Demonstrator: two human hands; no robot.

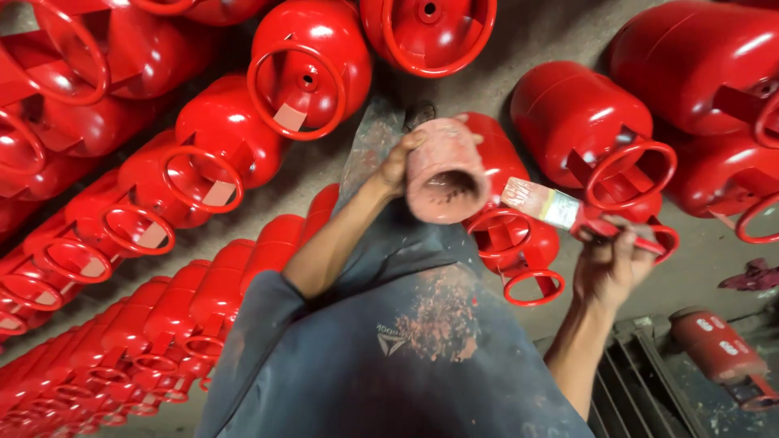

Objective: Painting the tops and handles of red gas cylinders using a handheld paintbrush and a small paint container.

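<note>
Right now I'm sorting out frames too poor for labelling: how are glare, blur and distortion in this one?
Head view: white glare spots sit on the red gas cylinders; the paint-smeared cup in the left hand looks soft with motion blur, as does the brush in the right hand; wide-angle bending curves the cylinder rows at the left edge; lighting is even, shadows soft.

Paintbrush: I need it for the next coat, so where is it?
In the head view the paintbrush is right of centre, held in the right hand, bristles beside the paint-stained cup.
</note>
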